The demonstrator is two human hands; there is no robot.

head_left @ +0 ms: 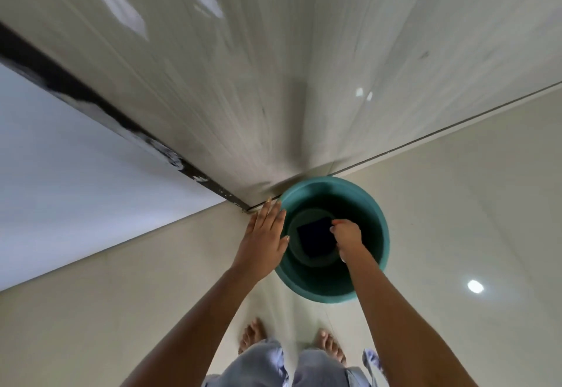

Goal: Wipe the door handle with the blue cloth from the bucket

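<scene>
Blue cloth (316, 239) lies flat at the bottom of the teal bucket (377, 213). Your right hand (348, 236) reaches in, fingers curled at its edge; whether they pinch it, you cannot tell. Your left hand (264, 243), fingers spread, steadies the rim.

1. The floor (456, 204) is glossy cream tile with thin dark grout lines.
2. A pale, streaked panel (273, 67), blurred, rises ahead, its sheen catching soft light patches.
3. A dark, chipped strip (91, 95) edges a plain white wall (60, 189) on the left.
4. Small ceiling-light reflections (475, 286) dot the tiles.
</scene>
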